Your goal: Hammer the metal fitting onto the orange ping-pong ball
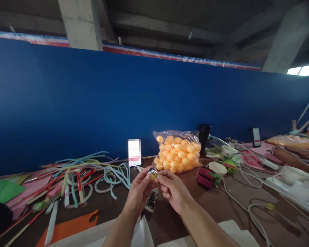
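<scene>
Right at the fingertips, a shiny silver ball point(151, 174) sits between two hands: the left hand point(137, 191) pinches it from the left, while the right hand point(177, 192) comes up to its right edge, thumb and forefinger drawn narrow; whether they grip it too, I can't tell. It's round, so no long axis shows, and neither hand is clearly nearer. Nothing stands between fingers and ball. Just below the fingers, a small box point(151, 210) of dark, glossy pieces rests on the desk point(167, 223). Left of the fingers, loops of pale-blue tubing point(122, 173) spread; well to the right, there's a magenta pouch point(206, 177). Beyond the fingers, slightly right, a clear bag point(189, 134) bulges with orange balls point(179, 154), and farthest out rises a blue partition point(144, 96).
</scene>
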{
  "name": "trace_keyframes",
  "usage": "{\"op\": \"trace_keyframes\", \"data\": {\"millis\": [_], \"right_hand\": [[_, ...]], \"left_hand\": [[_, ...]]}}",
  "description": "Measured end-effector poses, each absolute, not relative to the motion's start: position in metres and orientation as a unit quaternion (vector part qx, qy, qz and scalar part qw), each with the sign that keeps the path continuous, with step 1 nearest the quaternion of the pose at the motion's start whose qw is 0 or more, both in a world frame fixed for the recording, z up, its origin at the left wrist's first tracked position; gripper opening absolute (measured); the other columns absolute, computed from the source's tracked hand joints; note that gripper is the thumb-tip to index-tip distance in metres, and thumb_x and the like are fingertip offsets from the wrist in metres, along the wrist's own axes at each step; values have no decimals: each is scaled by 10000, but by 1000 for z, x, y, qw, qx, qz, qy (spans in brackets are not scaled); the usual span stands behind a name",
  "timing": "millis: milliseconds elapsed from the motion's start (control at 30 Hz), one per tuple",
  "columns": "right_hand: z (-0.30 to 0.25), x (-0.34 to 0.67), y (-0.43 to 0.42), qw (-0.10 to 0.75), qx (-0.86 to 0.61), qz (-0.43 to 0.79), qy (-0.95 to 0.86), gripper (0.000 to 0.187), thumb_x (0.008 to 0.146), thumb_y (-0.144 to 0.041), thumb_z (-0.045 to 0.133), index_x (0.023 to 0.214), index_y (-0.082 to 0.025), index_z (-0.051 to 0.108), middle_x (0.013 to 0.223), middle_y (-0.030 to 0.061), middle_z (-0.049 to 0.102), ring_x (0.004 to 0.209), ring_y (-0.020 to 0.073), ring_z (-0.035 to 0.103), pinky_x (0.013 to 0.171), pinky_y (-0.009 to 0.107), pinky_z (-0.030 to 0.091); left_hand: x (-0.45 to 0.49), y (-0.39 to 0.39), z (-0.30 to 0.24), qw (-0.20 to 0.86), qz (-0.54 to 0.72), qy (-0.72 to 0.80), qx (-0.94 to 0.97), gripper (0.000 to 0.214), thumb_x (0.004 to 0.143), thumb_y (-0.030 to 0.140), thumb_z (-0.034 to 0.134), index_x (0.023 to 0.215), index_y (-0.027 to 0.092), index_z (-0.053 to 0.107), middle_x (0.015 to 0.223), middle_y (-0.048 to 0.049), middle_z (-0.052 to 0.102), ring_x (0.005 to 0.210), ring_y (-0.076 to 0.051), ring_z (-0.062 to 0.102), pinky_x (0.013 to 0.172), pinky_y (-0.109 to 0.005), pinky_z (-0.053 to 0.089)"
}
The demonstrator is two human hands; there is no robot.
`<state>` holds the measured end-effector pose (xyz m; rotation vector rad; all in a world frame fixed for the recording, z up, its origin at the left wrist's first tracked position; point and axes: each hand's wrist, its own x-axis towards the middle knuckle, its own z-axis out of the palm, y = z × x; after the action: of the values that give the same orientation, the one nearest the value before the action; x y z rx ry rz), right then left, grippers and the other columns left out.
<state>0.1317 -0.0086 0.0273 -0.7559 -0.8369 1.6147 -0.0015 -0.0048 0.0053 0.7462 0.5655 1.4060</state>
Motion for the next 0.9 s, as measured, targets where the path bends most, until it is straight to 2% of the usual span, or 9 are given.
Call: {"op": "trace_keyframes", "data": {"millis": [900], "right_hand": [[25, 130, -7, 567, -310, 674, -359, 244, 615, -250, 846, 730, -148, 656, 649, -26, 635, 407, 9, 349, 350, 117, 208]], "left_hand": [[-1, -4, 4, 668, 623, 229, 336, 356, 778, 263, 718, 1115, 160, 667, 1019, -96, 718, 827, -147, 681, 755, -243, 534]]}}
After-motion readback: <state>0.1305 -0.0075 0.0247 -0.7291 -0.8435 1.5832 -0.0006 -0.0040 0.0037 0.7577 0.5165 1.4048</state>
